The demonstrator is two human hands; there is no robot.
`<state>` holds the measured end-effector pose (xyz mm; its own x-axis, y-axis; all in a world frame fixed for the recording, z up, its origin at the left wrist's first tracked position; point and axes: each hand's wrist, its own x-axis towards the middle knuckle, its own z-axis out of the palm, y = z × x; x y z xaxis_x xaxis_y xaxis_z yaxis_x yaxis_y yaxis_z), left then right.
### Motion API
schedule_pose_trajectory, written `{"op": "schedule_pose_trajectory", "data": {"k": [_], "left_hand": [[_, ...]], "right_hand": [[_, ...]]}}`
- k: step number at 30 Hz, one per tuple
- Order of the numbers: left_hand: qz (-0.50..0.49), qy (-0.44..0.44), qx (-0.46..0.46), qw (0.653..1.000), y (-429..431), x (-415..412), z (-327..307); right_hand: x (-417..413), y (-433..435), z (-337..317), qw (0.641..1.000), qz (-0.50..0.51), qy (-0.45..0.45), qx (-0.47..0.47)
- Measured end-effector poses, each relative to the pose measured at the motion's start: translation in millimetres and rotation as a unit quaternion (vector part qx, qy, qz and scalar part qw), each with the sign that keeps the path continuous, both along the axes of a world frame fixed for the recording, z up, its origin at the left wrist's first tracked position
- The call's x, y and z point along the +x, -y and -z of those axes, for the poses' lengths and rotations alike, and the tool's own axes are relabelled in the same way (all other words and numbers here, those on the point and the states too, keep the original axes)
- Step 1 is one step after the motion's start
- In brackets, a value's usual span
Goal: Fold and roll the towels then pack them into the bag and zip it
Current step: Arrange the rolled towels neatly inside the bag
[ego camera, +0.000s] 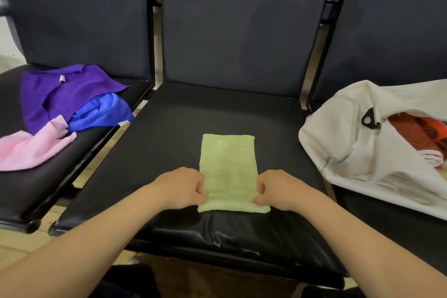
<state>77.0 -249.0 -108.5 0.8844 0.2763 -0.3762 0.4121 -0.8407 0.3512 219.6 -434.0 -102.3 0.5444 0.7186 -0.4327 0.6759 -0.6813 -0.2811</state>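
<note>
A light green towel (228, 164), folded into a narrow strip, lies on the middle black seat (169, 128). My left hand (181, 189) pinches its near left edge and my right hand (275, 190) pinches its near right edge; the near end is turned over into a small fold. On the left seat lie a purple towel (63, 97), a blue towel (101, 113) and a pink towel (31, 149) in a loose heap. A white bag (358, 143) sits on the right seat, its zip open, with an orange-red towel (420, 130) inside.
Three black padded seats stand in a row with tall backrests (237, 26) behind. Gaps between the seats show a pale tiled floor (21, 247). The middle seat's front edge (217, 237) is worn and wrinkled.
</note>
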Motion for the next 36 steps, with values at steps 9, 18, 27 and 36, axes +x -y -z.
{"op": "schedule_pose_trajectory", "data": {"k": [9,18,27,36], "left_hand": [[0.140,0.059,-0.063,0.986,6,-2,-1],[0.068,0.100,-0.054,0.991,-3,0,3],[0.007,0.116,0.018,0.993,13,6,23],[0.108,0.132,0.024,0.985,7,6,13]], "right_hand": [[-3,7,-9,0.989,-0.138,-0.049,0.033],[3,7,-6,0.995,-0.063,-0.040,0.060],[4,5,6,0.999,-0.018,0.013,0.039],[4,0,5,0.989,-0.124,0.011,0.074]]}}
